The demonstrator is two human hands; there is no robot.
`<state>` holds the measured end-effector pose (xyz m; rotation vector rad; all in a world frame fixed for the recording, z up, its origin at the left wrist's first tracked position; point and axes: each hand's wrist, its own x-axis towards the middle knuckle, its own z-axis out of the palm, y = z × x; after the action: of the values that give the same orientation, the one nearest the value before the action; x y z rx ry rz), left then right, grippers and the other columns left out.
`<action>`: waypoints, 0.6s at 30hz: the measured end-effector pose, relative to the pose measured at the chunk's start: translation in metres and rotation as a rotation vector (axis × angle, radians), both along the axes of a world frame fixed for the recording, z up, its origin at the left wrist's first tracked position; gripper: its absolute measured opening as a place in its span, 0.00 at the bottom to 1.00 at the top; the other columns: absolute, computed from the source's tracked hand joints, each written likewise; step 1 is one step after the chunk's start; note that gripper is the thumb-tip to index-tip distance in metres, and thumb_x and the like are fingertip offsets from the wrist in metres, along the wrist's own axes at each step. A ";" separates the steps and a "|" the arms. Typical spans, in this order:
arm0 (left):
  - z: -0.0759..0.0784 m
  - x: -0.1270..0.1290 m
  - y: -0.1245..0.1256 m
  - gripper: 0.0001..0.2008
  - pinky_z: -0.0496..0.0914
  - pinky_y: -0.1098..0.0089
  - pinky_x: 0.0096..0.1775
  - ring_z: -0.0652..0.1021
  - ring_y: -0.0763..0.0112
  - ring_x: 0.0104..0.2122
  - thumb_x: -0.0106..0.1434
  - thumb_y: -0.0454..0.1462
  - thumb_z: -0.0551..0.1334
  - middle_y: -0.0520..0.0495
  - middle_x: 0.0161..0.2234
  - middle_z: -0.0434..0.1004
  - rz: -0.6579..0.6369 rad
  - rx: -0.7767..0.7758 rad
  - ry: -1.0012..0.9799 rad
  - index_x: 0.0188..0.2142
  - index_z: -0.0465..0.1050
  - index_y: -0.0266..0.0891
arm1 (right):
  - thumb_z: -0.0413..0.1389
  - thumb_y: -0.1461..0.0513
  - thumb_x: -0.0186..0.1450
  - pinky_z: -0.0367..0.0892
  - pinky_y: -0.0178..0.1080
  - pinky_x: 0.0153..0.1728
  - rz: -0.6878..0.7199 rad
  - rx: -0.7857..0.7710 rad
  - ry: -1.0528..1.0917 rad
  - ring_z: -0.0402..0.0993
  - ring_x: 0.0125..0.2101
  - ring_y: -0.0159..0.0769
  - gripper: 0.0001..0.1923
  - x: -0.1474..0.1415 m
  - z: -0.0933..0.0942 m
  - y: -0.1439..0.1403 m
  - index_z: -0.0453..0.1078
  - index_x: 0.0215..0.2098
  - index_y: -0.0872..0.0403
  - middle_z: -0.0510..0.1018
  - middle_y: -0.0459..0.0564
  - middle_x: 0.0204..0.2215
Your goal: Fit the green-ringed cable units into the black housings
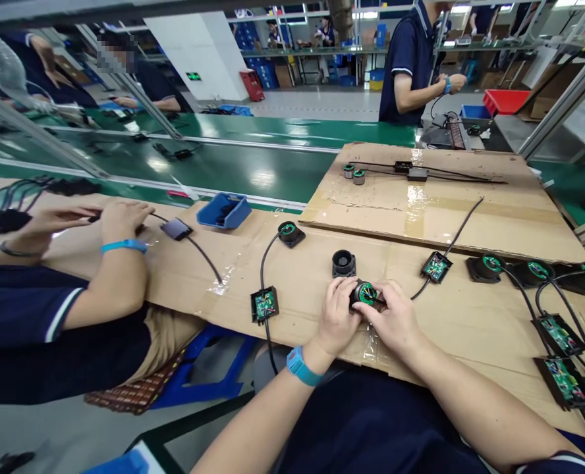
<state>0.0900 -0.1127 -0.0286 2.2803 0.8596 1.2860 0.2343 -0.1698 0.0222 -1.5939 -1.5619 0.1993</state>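
Between my hands is a small round black part with a green circuit board (366, 293) and thin coloured wires on its face. My left hand (340, 313) grips it from the left, fingers closed round its side. On the other side, the thumb and fingers of my right hand (395, 317) close on it near its black cable. That cable runs under my right hand towards an open black box with a green board (437, 266). Just beyond my left fingertips stands a round black housing on a square base (343, 262), its hollow facing up.
Cardboard (312, 316) covers the bench. Left lie a wired housing (290, 233) and open box (264, 304); several similar units (559, 332) crowd the right. A raised cardboard sheet (371, 204) bears cabled parts. A co-worker's arms (119, 276) work at left, near a blue bin (224, 212).
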 end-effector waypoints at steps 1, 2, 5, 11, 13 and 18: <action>0.000 0.000 0.000 0.26 0.70 0.46 0.58 0.68 0.54 0.58 0.64 0.28 0.58 0.37 0.55 0.72 0.002 -0.001 -0.006 0.61 0.60 0.39 | 0.64 0.54 0.64 0.76 0.45 0.44 0.004 -0.013 -0.001 0.75 0.42 0.43 0.17 -0.001 -0.001 0.000 0.72 0.46 0.54 0.75 0.55 0.40; 0.000 0.000 0.000 0.26 0.70 0.46 0.58 0.69 0.54 0.57 0.64 0.28 0.59 0.37 0.55 0.72 0.006 -0.010 -0.013 0.61 0.60 0.39 | 0.64 0.53 0.64 0.76 0.45 0.46 0.017 -0.017 -0.013 0.75 0.44 0.44 0.18 -0.001 -0.001 0.000 0.72 0.48 0.54 0.75 0.56 0.42; 0.002 0.000 0.001 0.25 0.70 0.47 0.58 0.70 0.55 0.56 0.64 0.31 0.63 0.39 0.53 0.73 0.019 -0.076 -0.040 0.59 0.62 0.39 | 0.63 0.54 0.65 0.71 0.50 0.55 0.089 -0.012 -0.086 0.71 0.53 0.48 0.27 0.001 -0.002 -0.002 0.67 0.58 0.55 0.72 0.61 0.53; 0.000 -0.001 0.004 0.24 0.71 0.51 0.57 0.73 0.57 0.54 0.62 0.31 0.62 0.40 0.51 0.73 -0.123 -0.206 -0.038 0.58 0.64 0.39 | 0.60 0.57 0.67 0.72 0.50 0.53 0.185 -0.122 -0.254 0.73 0.51 0.48 0.20 0.008 -0.003 0.002 0.71 0.55 0.56 0.75 0.59 0.52; -0.003 -0.002 0.003 0.23 0.72 0.51 0.56 0.74 0.57 0.52 0.63 0.33 0.64 0.40 0.50 0.74 -0.136 -0.252 -0.019 0.57 0.64 0.40 | 0.61 0.56 0.66 0.74 0.49 0.50 0.182 -0.160 -0.304 0.75 0.47 0.47 0.17 0.013 0.003 0.005 0.74 0.51 0.55 0.78 0.58 0.48; -0.005 -0.002 0.001 0.54 0.67 0.45 0.59 0.71 0.46 0.58 0.48 0.60 0.71 0.31 0.59 0.66 -0.130 -0.230 -0.092 0.65 0.54 0.38 | 0.61 0.54 0.66 0.76 0.45 0.46 0.073 -0.015 -0.406 0.80 0.41 0.45 0.16 0.034 0.021 0.003 0.78 0.47 0.55 0.80 0.58 0.47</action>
<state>0.0878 -0.1113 -0.0332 2.0462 0.7706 1.1609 0.2686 -0.1664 0.0435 -1.6614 -1.9308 -0.0802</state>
